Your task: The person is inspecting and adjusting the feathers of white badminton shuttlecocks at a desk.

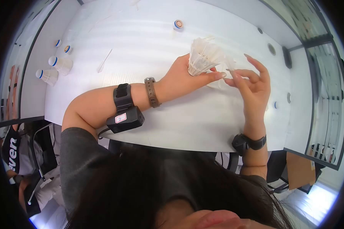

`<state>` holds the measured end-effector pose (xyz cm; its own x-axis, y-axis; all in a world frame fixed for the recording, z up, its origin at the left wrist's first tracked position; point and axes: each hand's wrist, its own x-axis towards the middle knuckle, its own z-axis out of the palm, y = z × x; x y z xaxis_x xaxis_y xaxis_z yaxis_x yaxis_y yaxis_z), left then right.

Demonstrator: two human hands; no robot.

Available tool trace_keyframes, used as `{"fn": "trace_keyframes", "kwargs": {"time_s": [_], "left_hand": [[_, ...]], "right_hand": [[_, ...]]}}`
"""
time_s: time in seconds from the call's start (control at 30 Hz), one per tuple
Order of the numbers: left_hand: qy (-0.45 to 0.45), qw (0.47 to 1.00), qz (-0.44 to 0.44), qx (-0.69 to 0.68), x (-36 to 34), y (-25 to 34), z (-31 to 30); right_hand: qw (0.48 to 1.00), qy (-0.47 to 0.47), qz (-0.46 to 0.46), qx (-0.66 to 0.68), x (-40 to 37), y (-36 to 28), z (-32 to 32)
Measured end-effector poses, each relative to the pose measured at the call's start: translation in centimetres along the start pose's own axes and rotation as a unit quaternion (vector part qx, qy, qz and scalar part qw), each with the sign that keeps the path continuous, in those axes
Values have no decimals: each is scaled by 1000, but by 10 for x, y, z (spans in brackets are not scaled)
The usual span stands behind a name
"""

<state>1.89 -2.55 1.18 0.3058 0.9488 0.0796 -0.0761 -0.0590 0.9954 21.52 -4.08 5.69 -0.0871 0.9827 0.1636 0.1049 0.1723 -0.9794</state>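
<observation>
My left hand [185,76] is wrapped round a white feather shuttlecock [204,57], its wide feathered end tilted up and to the right above the table. On the right side of the feathers, my right hand [254,82] has its thumb and index finger closed in a pinch, the other fingers bent and raised. A pale feather piece [229,64] shows at those fingertips, touching or very near the shuttlecock's edge. The shuttlecock's base is hidden by my left hand.
Two shuttlecocks [47,76] lie at the table's left edge, with small cork heads [68,49] behind them. Another cork head [178,24] stands at the back, and a loose feather [105,61] lies left of centre. Low partitions [309,76] border the white table [172,129].
</observation>
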Motion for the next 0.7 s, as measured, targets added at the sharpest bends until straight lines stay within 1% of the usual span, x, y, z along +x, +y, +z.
{"fn": "trace_keyframes", "kwargs": {"time_s": [0.07, 0.27, 0.37, 0.47, 0.57, 0.63, 0.7], "left_hand": [[-29, 998, -46, 28, -1, 9, -6], [-1, 999, 16, -40, -1, 3, -1], [-15, 999, 7, -39, -3, 3, -2], [-10, 1000, 16, -20, -2, 2, -1], [-18, 999, 0, -33, -2, 1, -3], [-27, 999, 14, -29, -2, -2, -4], [-36, 999, 31, -11, -3, -4, -4]], "right_hand": [[1000, -12, 15, 4, 0, -1, 0], [997, -43, 49, 31, 0, 2, -1], [996, -52, 64, 36, 1, 3, 1], [994, -69, 77, 31, 0, 3, 1], [992, -89, 84, 19, 1, 3, 1], [991, -111, 75, 2, 1, 3, 2], [992, -113, 62, -9, -1, 7, 2]]}}
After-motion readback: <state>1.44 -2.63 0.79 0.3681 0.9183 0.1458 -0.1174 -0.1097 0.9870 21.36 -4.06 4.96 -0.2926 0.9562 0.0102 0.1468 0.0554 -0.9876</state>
